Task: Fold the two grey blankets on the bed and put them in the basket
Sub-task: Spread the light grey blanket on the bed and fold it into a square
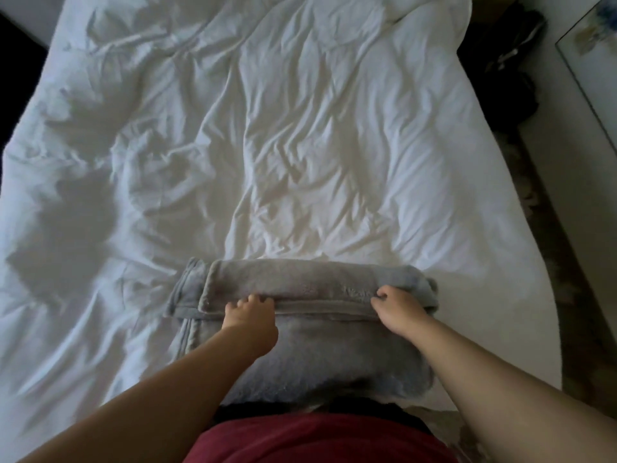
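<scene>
The bed (133, 162) is lying under rumpled white bedding. At its foot edge, right in front of the person, the grey blanket (310, 359) is sitting partly folded, with the far flap doubled back so that its hemmed edge is running across the middle.

The left hand (248, 315) is gripping that hem toward its left end, with the fingers (253, 299) curled down over it. Just left of this hand the layers are lying staggered rather than flush. To do this fold well, that corner probably needs squaring first.

The right hand (397, 310) is pinching the same hem near the right end, fingers (384, 294) clamped on the fleece. Both hands should be travelling at one pace and keeping the hem taut between them. The edge should land parallel to the near edge, and the thick pile should then be pressed flat so it is not springing open.

Only one grey blanket is showing, and the basket is not in view. Off the bed's right side, a dark bag (510, 55) is lying on the floor beside a framed picture (594, 61).
</scene>
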### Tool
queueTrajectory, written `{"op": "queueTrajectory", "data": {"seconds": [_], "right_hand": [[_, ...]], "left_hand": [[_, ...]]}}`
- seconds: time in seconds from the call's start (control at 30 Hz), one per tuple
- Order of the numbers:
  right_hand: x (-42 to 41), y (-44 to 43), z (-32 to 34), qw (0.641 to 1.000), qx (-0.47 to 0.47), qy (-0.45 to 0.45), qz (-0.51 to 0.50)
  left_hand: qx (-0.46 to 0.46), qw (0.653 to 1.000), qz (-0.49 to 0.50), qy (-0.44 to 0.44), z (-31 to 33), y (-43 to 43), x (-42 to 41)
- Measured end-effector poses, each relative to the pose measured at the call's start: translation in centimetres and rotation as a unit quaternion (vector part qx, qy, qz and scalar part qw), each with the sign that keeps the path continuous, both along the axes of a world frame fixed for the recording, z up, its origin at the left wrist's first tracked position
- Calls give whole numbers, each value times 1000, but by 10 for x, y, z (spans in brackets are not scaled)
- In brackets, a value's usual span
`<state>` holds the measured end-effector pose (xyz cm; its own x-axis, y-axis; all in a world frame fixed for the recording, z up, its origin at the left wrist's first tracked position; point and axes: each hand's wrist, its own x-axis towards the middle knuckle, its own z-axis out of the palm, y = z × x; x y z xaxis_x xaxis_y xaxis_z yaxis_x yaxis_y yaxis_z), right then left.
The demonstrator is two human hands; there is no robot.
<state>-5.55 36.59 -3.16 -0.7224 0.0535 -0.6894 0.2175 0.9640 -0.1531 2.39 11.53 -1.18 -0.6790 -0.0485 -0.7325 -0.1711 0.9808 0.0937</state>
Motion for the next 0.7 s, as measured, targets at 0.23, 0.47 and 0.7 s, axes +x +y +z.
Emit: {"op": "queueTrajectory", "data": {"seconds": [0.23,0.47,0.7], "right_hand": [[-48,56,17,981,51,132,-132],[-81,78,4,697,-455,-72,-549],[-37,133,-30,864,-228,-121,-432]], "left_hand": [[-34,997,75,6,3,69,-16],[1,983,178,51,-12,158,-20],[-39,981,185,-36,-12,168,-5]]}}
